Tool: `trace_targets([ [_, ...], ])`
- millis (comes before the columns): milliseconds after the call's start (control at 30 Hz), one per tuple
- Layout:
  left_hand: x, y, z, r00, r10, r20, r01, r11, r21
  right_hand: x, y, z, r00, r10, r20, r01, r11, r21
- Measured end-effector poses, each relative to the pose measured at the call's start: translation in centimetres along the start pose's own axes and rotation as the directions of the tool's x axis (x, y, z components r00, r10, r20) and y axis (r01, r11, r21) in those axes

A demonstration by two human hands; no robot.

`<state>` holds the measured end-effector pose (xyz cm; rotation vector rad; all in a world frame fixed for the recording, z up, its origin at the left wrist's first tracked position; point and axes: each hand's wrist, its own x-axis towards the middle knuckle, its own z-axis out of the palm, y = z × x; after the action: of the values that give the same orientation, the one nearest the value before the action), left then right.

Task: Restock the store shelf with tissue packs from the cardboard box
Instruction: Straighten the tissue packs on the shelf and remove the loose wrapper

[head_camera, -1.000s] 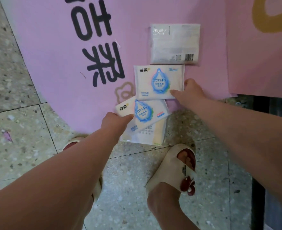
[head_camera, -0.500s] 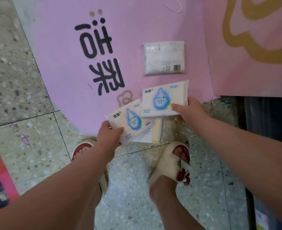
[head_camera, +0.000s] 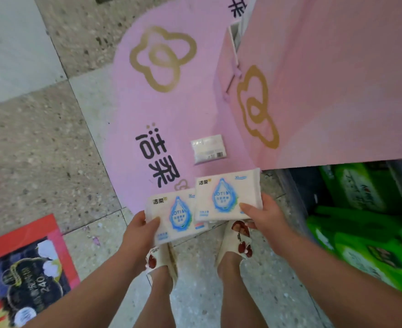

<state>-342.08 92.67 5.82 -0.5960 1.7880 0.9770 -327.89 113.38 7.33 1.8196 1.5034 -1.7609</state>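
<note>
Hands up now | left hand (head_camera: 139, 229) pinches left tissue pack (head_camera: 176, 214), right hand (head_camera: 264, 214) pinches right tissue pack (head_camera: 226, 197), both lifted off the floor since a second ago | last pack (head_camera: 209, 149) lies alone on pink mat (head_camera: 129, 110) | shelf trip likely next

Speckled floor (head_camera: 41, 150) bears a pink mat (head_camera: 195, 110) with one tissue pack (head_camera: 209, 149).
</note>
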Motion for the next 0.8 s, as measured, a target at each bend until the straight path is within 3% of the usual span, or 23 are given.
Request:
trace_targets([
  [400, -18.1, 12.4, -3.4, 0.923, 0.307, 0.231, -0.339, 0.934, 0.115, -21.0, -8.0, -5.0, 0.981, -0.115, -0.156, 0.156, 0.946, 0.284],
  [567, -25.4, 13.6, -2.4, 0.860, 0.340, 0.381, -0.404, 0.909, 0.100, -28.6, -7.0, -7.8, 0.955, -0.155, -0.252, 0.245, 0.891, 0.382],
  [800, -33.6, 11.4, 2.0, 0.733, 0.363, 0.575, -0.514, 0.850, 0.118, -36.8, -2.4, -13.4, 0.884, -0.097, -0.458, 0.325, 0.830, 0.453],
])
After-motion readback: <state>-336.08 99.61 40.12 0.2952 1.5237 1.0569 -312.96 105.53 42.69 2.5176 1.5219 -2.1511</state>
